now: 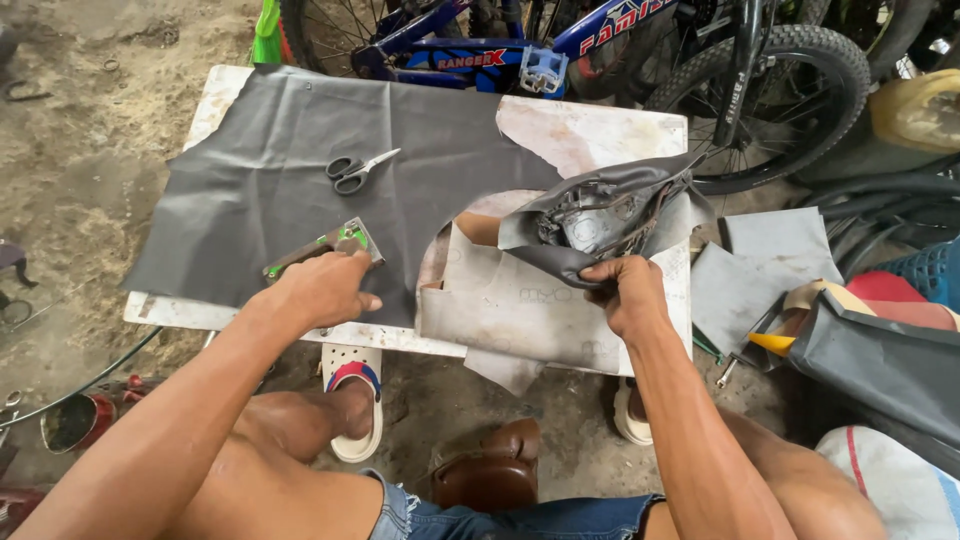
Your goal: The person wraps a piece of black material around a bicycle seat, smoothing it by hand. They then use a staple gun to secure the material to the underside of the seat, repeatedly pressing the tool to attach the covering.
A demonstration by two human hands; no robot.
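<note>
From the head view I cannot make out my right palm, and the grey cover hides most of the upturned bicycle saddle (600,215) I am working on. My right hand (628,292) is clenched on the cover's edge at the table's (600,125) right end. My left hand (322,288) grips a staple gun (325,248) over the grey sheet (270,160), near the scissors (355,170).
</note>
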